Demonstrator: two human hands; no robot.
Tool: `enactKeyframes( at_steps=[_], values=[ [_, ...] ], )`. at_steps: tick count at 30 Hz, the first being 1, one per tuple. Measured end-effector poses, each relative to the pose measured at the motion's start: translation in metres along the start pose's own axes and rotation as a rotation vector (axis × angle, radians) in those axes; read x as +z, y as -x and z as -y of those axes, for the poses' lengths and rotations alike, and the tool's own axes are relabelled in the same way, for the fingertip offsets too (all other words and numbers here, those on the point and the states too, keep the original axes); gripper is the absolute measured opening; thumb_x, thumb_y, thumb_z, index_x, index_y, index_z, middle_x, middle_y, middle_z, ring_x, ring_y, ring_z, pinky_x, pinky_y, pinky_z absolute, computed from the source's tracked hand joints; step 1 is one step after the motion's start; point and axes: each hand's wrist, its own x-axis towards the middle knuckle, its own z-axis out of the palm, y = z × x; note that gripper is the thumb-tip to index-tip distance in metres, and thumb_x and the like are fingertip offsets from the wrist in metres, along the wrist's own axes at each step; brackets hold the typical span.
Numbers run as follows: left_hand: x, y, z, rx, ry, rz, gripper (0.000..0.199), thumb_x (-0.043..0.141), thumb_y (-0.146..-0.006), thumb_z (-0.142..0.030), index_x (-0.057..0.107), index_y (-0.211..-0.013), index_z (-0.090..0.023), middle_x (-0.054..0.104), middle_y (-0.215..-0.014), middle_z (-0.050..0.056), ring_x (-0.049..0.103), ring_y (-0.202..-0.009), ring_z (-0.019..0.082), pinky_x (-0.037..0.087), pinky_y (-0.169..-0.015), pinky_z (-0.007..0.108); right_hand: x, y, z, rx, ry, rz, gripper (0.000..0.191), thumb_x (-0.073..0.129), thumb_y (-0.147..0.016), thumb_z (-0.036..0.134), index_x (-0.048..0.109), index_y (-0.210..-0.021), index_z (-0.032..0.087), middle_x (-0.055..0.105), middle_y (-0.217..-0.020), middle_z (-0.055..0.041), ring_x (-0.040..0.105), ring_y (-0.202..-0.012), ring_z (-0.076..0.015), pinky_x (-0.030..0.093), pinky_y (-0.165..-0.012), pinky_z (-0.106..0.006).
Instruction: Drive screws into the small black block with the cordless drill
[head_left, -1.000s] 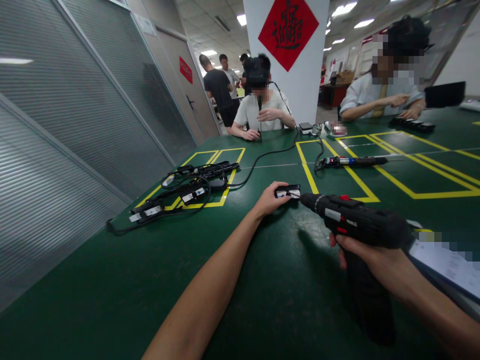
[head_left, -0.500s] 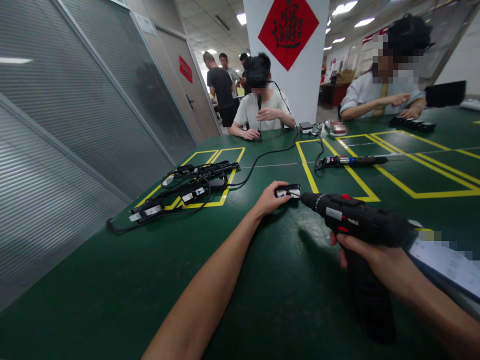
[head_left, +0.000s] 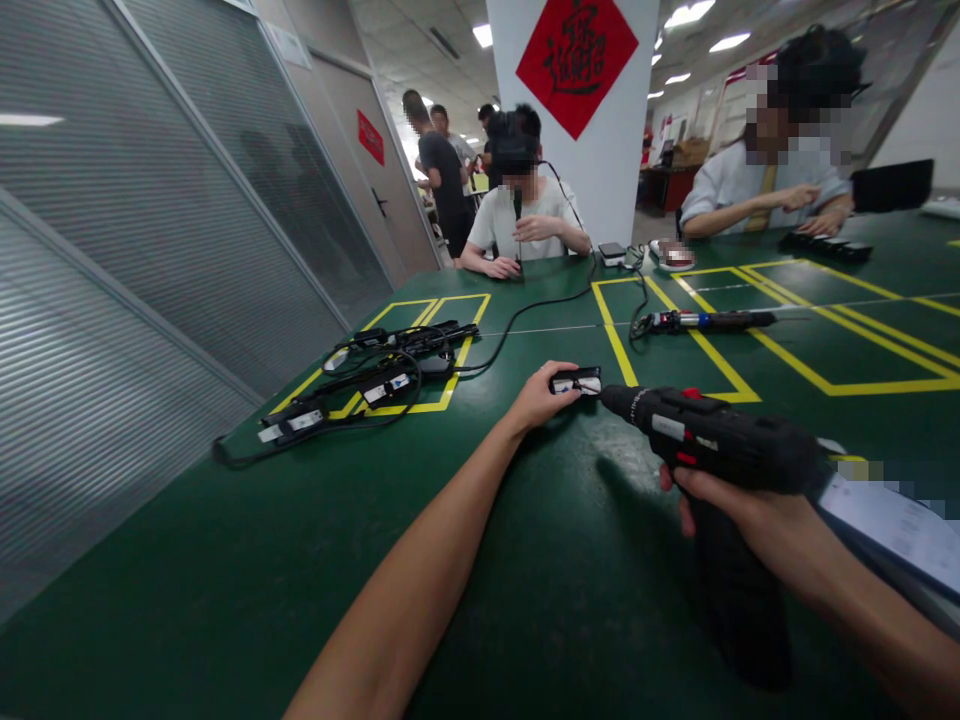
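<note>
My left hand (head_left: 546, 393) grips a small black-and-white box-shaped part (head_left: 589, 384) on the green table (head_left: 315, 570), fingers over its top and thumb at its near side. In my right hand (head_left: 720, 495) is a black cordless drill (head_left: 727, 435) with red details, held by its handle and pointing left. The drill's chuck sits close to the part's right end, and a thin bit reaches across its front face. Whether the bit's tip touches the part I cannot tell. My fingers partly hide the part's left end.
Black cabled devices (head_left: 375, 380) lie in yellow-taped areas at left. A pen-like tool (head_left: 709, 321) with a cord lies at back right. Papers (head_left: 892, 520) are at the right. Two people in headsets sit across the table, one holding a dark upright tool (head_left: 518, 215).
Both my hands, the part and the drill stay practically still. In the background, a standing person in dark clothes has shifted slightly.
</note>
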Motion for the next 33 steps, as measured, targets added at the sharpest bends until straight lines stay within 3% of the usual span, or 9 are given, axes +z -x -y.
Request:
enactKeyframes(
  at_steps=[6, 11, 19, 33],
  values=[
    [0.001, -0.001, 0.004, 0.015, 0.007, 0.003, 0.046, 0.066, -0.075, -0.027, 0.057, -0.118, -0.018, 0.058, -0.114, 0.007, 0.058, -0.096, 0.017, 0.047, -0.084, 0.029, 0.004, 0.003, 0.0, 0.021, -0.013, -0.009, 0.025, 0.05, -0.086, 0.042, 0.064, -0.083, 0.023, 0.067, -0.061, 0.0001, 0.056, -0.063, -0.0179, 0.036, -0.063, -0.033],
    [-0.001, -0.002, 0.003, 0.118, -0.021, 0.022, 0.032, 0.065, -0.076, -0.025, 0.066, -0.107, -0.018, 0.058, -0.11, 0.007, 0.055, -0.105, 0.018, 0.043, -0.096, 0.032, 0.005, 0.004, -0.003, 0.037, -0.057, 0.003, 0.025, 0.05, -0.086, 0.043, 0.065, -0.085, 0.023, 0.067, -0.063, -0.0004, 0.055, -0.061, -0.0177, 0.036, -0.06, -0.032],
    [0.0, -0.003, 0.004, 0.098, -0.034, 0.048, 0.028, 0.062, -0.08, -0.028, 0.068, -0.106, -0.02, 0.056, -0.111, 0.007, 0.055, -0.105, 0.019, 0.043, -0.097, 0.033, 0.007, 0.006, 0.005, -0.006, -0.109, -0.008, 0.015, 0.054, -0.082, 0.035, 0.064, -0.082, 0.023, 0.064, -0.058, 0.0014, 0.055, -0.056, -0.0167, 0.038, -0.056, -0.03],
    [0.0, -0.002, 0.005, 0.1, -0.019, 0.029, 0.028, 0.056, -0.082, -0.027, 0.068, -0.107, -0.02, 0.055, -0.112, 0.007, 0.054, -0.106, 0.019, 0.042, -0.098, 0.034, 0.007, 0.01, 0.007, -0.02, -0.04, -0.081, 0.016, 0.056, -0.077, 0.036, 0.066, -0.077, 0.023, 0.063, -0.055, 0.0024, 0.053, -0.05, -0.0145, 0.034, -0.049, -0.028]
  ],
)
